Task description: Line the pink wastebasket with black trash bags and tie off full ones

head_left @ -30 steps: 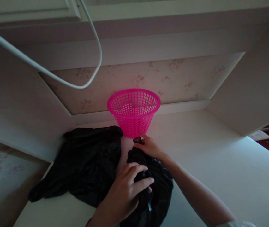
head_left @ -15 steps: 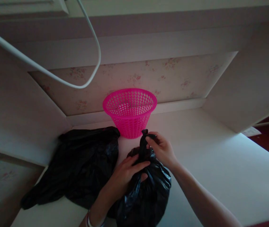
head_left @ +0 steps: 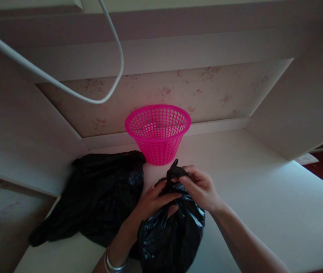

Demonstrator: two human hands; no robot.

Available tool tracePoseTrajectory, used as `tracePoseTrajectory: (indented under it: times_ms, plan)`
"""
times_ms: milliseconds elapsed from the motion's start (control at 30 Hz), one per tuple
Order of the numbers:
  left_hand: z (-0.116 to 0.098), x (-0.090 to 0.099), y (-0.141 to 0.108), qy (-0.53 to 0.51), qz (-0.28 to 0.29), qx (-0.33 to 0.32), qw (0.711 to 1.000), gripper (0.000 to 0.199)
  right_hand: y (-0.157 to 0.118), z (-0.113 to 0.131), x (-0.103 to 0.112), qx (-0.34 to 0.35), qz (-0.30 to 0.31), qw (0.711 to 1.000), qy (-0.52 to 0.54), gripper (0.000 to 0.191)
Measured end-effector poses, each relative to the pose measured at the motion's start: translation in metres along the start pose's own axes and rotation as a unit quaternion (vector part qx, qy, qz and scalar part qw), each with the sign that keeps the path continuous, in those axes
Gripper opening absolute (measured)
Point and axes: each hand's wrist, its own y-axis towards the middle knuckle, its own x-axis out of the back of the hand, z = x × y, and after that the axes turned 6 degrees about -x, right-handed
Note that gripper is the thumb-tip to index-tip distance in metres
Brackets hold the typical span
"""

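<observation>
A full-looking black plastic bag [head_left: 175, 239] stands on the white desk surface, close in front of me, its neck gathered at the top. My left hand [head_left: 158, 201] is closed around that neck, with the fingers partly sunk in the folds. Above it, my right hand [head_left: 199, 185] pinches the twisted loose end of the bag between thumb and fingers. On the left lies another black plastic bag [head_left: 107, 193], flat and crumpled. What the bag in my hands contains is hidden.
A pink perforated plastic basket [head_left: 158, 146] stands behind the bags, near the flowered back wall [head_left: 201, 91]. A white cable [head_left: 73, 93] hangs in a loop at upper left. White side panels [head_left: 298, 110] close in the surface [head_left: 266, 189] on both sides.
My right hand has moved slightly down and right, folding the bag's top end over. My left hand keeps its hold on the neck. The view has shifted a little.
</observation>
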Motion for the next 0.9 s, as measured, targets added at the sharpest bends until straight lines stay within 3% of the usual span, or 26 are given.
tracePoseTrajectory:
  times_ms: [133,300,367,433,500,567,633,767,900]
  plan:
    - [-0.004,0.002,0.0,0.006,0.02,0.051,0.998,0.056,-0.005,-0.006,-0.004,0.012,0.0,0.998,0.061,0.031]
    - [-0.006,0.004,-0.004,0.042,0.01,0.112,0.993,0.062,-0.01,-0.029,-0.002,-0.012,-0.17,0.984,0.054,0.022]
    - [-0.004,0.003,-0.007,0.045,0.003,0.103,0.994,0.064,-0.016,-0.03,-0.001,-0.01,-0.127,0.992,-0.013,0.015]
    - [0.0,0.002,-0.01,0.043,-0.007,0.082,0.996,0.069,-0.023,-0.024,0.001,0.019,-0.005,0.993,-0.12,0.004]
    - [0.004,0.0,-0.013,0.045,-0.022,0.066,0.997,0.073,-0.025,-0.014,0.003,0.045,0.11,0.967,-0.225,0.029]
    - [0.009,-0.002,-0.016,0.045,-0.035,0.065,0.996,0.078,-0.025,-0.004,0.004,0.046,0.175,0.936,-0.301,0.056]
    - [0.011,-0.002,-0.018,0.043,-0.055,0.063,0.996,0.084,-0.023,0.002,0.004,0.034,0.196,0.912,-0.36,0.072]
    - [0.011,0.008,-0.016,0.052,-0.067,0.038,0.996,0.099,-0.025,0.0,-0.002,0.036,0.203,0.865,-0.458,0.086]
    - [-0.005,0.024,-0.006,0.078,-0.052,0.028,0.995,0.08,-0.028,-0.008,-0.016,0.064,0.187,0.838,-0.509,0.077]
